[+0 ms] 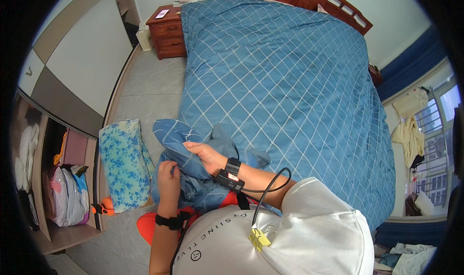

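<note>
A bunched blue bedding cloth with white lines hangs in front of my body, by the near left corner of the bed. One fold of it stands up beyond my hands. My right hand is closed on this cloth, thumb on top, its other fingers partly hidden. My left hand pinches the cloth's left side with bent fingers. I cannot tell whether the cloth is separate from the cover on the bed. Both wrists wear black straps, and a black cable runs from the device on the right one.
A bed with a blue, white-lined cover fills the middle. Left of me lies a folded floral cloth, near an orange-and-black item. Beyond it is an open wardrobe with bagged clothes. A wooden nightstand holds a phone.
</note>
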Demonstrator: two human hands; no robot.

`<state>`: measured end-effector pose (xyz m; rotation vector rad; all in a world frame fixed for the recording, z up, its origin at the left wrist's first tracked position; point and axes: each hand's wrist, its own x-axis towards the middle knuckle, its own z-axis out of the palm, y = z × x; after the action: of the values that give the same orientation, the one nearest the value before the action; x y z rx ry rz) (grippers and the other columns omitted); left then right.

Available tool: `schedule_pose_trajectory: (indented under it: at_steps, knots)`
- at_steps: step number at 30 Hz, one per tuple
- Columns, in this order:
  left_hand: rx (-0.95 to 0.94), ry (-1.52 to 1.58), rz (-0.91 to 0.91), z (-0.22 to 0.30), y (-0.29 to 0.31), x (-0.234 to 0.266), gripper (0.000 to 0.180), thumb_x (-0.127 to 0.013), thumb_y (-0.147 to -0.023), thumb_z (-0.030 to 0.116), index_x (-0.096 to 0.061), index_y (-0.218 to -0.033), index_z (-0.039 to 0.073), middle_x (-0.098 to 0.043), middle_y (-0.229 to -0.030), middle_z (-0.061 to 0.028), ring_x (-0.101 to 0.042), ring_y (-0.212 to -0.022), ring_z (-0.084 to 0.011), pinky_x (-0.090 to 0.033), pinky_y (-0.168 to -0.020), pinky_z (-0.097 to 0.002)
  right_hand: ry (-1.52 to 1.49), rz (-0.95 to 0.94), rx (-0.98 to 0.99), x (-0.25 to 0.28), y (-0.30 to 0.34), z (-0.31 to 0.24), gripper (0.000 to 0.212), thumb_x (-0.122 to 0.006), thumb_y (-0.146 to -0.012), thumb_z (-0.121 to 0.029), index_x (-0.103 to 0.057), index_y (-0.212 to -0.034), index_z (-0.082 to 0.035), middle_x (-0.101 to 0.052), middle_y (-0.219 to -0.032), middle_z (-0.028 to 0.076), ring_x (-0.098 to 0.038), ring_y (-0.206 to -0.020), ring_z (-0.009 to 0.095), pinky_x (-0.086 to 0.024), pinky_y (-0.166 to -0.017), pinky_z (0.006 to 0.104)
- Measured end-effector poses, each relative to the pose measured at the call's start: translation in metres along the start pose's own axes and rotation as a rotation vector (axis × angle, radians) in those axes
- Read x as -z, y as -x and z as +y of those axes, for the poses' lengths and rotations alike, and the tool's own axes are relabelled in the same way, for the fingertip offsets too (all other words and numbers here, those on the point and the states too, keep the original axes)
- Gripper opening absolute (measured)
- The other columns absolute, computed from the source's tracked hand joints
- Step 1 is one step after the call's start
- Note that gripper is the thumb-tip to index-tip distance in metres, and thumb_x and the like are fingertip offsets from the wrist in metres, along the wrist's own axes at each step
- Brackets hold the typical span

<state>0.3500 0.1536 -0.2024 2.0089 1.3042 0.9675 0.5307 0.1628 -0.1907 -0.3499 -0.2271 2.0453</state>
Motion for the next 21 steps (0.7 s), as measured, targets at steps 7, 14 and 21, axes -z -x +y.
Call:
schedule_pose_trajectory:
  at_steps: [7,14,21]
  knots:
    - [0.123,0.066,0.001,0.004,0.001,0.0,0.011,-0.055,-0.084,0.0,-0.057,-0.095,0.001,-0.06,-0.091,-0.0155,-0.058,-0.084,-0.0281,-0.046,-0.078,-0.0336,-0.073,0.015,-0.005,-0.001,0.001,-0.012,0.022,-0.049,-0.093,-0.009,-0.055,-0.112,0.001,-0.063,-0.106,0.011,-0.063,-0.093,0.02,-0.052,-0.084,0.0339]
    - [0.208,0.034,-0.035,0.007,-0.002,-0.003,0.009,-0.054,-0.088,0.005,-0.057,-0.096,0.002,-0.059,-0.075,-0.0127,-0.056,-0.066,-0.0225,-0.044,-0.061,-0.0328,-0.076,-0.001,0.055,0.005,0.006,-0.023,0.023,-0.049,-0.093,-0.009,-0.055,-0.113,0.001,-0.063,-0.106,0.011,-0.063,-0.094,0.02,-0.053,-0.084,0.0343]
    - [0.204,0.011,-0.122,0.01,0.001,-0.014,0.01,-0.055,-0.089,0.007,-0.057,-0.097,0.002,-0.059,-0.072,-0.0123,-0.056,-0.062,-0.0218,-0.044,-0.059,-0.0324,0.127,0.213,0.227,0.042,0.01,-0.038,0.018,-0.051,-0.093,-0.011,-0.058,-0.107,-0.002,-0.063,-0.099,0.004,-0.061,-0.086,0.014,-0.05,-0.079,0.0278]
